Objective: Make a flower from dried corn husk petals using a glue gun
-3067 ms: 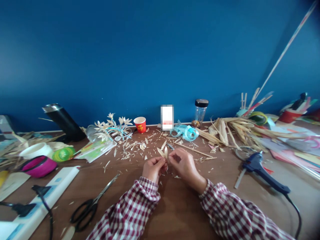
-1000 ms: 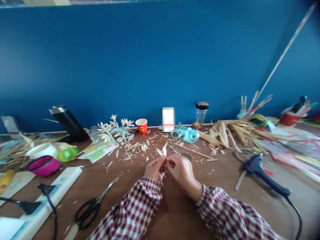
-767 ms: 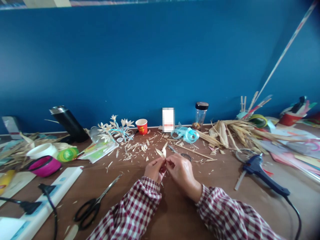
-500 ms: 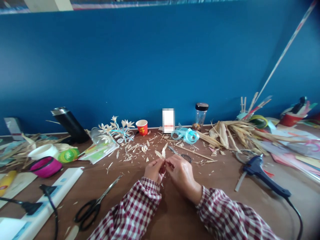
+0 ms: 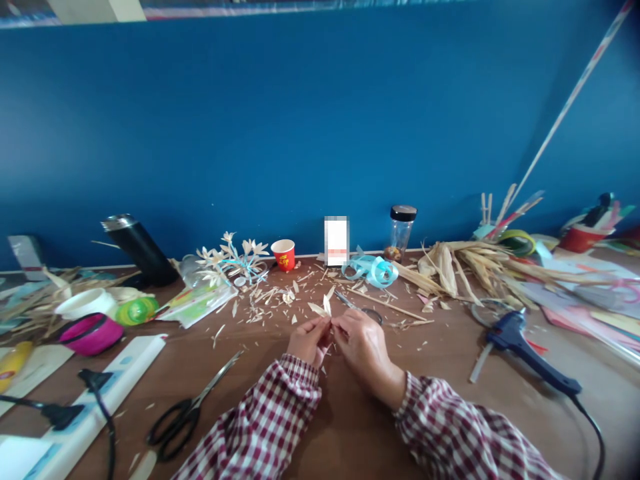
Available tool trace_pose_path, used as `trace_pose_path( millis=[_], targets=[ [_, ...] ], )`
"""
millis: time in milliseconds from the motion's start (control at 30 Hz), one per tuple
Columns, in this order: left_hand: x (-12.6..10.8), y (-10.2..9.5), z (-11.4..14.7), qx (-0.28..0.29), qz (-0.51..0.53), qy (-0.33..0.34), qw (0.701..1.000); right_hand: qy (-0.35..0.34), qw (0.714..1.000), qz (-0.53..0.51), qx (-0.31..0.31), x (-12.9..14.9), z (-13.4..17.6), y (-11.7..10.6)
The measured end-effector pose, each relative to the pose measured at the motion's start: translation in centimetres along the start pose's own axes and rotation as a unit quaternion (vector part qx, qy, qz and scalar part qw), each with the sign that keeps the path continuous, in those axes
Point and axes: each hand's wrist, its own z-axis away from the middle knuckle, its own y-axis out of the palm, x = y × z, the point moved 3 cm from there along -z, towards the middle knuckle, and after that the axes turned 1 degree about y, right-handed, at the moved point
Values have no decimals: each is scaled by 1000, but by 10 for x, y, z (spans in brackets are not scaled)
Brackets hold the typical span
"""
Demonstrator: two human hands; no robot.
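Note:
My left hand (image 5: 310,339) and my right hand (image 5: 364,343) meet over the middle of the table, fingertips pinched close together. Between them they hold a small corn-husk flower (image 5: 325,305), its pale pointed petals sticking up above the fingers. Its lower end is hidden by the fingers. A pair of scissors (image 5: 373,315) lies just behind my right hand, partly covered by it. Another pair of scissors (image 5: 195,407) with black handles rests left of my left sleeve. Scraps of husk (image 5: 267,300) are scattered beyond the hands.
Finished-looking husk flowers (image 5: 233,260), a red paper cup (image 5: 283,256), light blue ribbon (image 5: 373,269) and a lidded jar (image 5: 401,233) stand along the blue partition (image 5: 320,120). A husk pile (image 5: 450,267) and glue gun (image 5: 530,353) lie right; a power strip (image 5: 107,393) lies left.
Hardly anything differs. The petals between my fingertips have shifted very slightly; both hands keep their pinch in nearly the same place.

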Motion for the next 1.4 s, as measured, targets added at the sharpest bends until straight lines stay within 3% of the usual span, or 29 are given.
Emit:
trace_pose_path(
  millis=[267, 367, 467, 600, 767, 933, 1067, 1200, 1400],
  targets=[
    [-5, -1, -1, -18, -30, 22, 999, 10, 996, -87, 12, -2, -5, 0],
    [-6, -1, 1, -20, -60, 19, 998, 59, 986, -158, -3, -13, -10, -3],
    [-4, 0, 3, 12, -123, 29, 992, 112, 955, -269, 51, -28, -15, 0],
    [-1, 0, 5, 64, -230, 67, 969, 118, 903, -387, 147, -37, -16, 9],
    [4, -1, 4, 89, -261, 94, 957, 162, 887, -411, 137, -39, -14, 14],
    [9, -6, -2, 70, -262, 106, 957, 174, 902, -384, 88, -38, -14, 11],
    [8, -8, -4, 47, -236, 101, 965, 162, 873, -431, 160, -38, -15, 13],
    [4, -7, -2, 17, -197, 66, 978, 201, 836, -488, 152, -41, -14, 15],
    [5, -6, 0, 16, -180, 56, 982, 198, 840, -487, 132, -43, -13, 20]
  ],
)
